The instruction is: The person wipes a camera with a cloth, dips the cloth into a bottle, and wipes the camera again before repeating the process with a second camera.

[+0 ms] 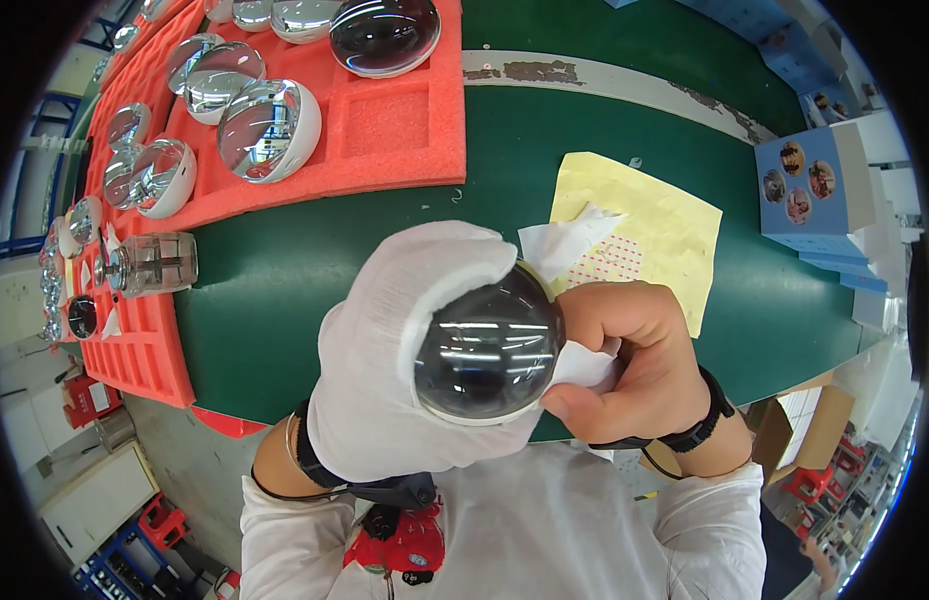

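Note:
My left hand (384, 360), in a white glove, is closed around a dark glossy dome (489, 350) with a pale rim, held over the table's near edge. Ceiling lights reflect in its curved face. My bare right hand (639, 365) pinches a folded white wipe (584, 368) against the dome's right side. Beyond my right hand lies a yellow sheet (674, 225) with rows of small red marks, partly hidden by that hand. Another crumpled white wipe (569, 240) rests on the sheet's left edge.
Red foam trays (384, 140) at the far left hold several clear domes (269, 130) and a dark dome (384, 35). A glass jar (159, 263) with a metal top stands at the left. Blue boxes (814, 190) line the right side of the green table (254, 260).

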### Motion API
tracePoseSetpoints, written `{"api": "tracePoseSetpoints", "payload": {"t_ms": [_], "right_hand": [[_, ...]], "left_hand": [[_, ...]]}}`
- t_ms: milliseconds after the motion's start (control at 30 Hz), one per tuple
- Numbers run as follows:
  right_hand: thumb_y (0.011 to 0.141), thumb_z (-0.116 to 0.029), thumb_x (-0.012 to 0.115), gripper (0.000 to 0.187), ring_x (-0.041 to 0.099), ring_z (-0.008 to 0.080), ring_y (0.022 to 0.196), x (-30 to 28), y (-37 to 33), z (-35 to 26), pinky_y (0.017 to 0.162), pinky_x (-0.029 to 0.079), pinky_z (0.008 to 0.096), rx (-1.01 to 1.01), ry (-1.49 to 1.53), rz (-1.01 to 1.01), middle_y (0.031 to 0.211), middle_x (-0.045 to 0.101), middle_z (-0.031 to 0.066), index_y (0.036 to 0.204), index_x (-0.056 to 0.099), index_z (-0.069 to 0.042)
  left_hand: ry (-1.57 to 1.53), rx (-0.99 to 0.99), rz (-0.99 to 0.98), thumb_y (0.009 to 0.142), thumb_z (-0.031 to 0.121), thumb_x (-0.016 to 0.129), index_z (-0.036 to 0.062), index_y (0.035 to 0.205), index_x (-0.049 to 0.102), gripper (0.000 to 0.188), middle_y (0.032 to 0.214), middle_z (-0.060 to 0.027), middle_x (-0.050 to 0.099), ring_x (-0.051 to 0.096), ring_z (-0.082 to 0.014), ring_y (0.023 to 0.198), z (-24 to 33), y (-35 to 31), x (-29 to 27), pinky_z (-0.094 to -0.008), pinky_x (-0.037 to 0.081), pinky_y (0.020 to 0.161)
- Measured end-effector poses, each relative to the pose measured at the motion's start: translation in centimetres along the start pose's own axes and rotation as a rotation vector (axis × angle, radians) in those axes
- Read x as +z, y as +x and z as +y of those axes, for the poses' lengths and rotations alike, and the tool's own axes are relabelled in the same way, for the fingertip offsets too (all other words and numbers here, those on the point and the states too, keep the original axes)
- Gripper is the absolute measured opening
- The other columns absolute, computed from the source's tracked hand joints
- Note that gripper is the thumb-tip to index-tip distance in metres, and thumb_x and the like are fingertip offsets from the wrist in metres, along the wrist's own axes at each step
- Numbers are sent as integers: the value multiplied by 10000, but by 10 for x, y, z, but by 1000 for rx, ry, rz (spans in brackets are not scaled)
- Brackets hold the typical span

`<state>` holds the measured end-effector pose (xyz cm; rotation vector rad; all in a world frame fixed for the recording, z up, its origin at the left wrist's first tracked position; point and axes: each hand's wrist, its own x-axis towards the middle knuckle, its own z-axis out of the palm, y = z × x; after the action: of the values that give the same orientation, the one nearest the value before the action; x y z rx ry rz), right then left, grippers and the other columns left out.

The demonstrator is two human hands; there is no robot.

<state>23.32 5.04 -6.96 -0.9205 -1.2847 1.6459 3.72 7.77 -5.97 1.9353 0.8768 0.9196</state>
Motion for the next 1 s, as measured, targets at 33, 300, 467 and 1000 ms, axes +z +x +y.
{"api": "tracePoseSetpoints", "payload": {"t_ms": [33, 300, 467, 1000], "right_hand": [[697, -64, 658, 239, 355, 54, 550, 0, 0, 1, 490, 262, 220, 1, 0, 2, 626, 457, -13, 612, 435, -53], [678, -55, 662, 243, 335, 66, 560, -5, 5, 7, 504, 254, 233, 48, -33, 1, 630, 432, -16, 623, 425, -60], [673, -59, 665, 248, 320, 87, 555, 0, 6, 7, 504, 244, 247, -16, 30, 18, 616, 410, -14, 623, 423, -62], [683, -88, 689, 247, 357, 85, 543, -4, 8, 8, 490, 244, 247, 48, 11, 3, 608, 441, -2, 607, 457, -54]], "left_hand": [[7, 9, -14, 517, 120, 857, 30, 1195, 420, 811, 1202, -202, 476, 574, -239, 987, -1, 1, 0, -323, 489, 808], [161, 16, -2, 503, 137, 867, 30, 1195, 425, 829, 1195, -211, 481, 581, -231, 971, -3, 4, 0, -316, 490, 806], [72, 31, 48, 499, 137, 868, 35, 1184, 439, 815, 1186, -223, 486, 585, -236, 958, -3, 4, 1, -318, 494, 800], [164, 32, 28, 522, 101, 848, 40, 1170, 447, 764, 1174, -227, 490, 586, -250, 975, -3, 5, -3, -312, 493, 789]]}}
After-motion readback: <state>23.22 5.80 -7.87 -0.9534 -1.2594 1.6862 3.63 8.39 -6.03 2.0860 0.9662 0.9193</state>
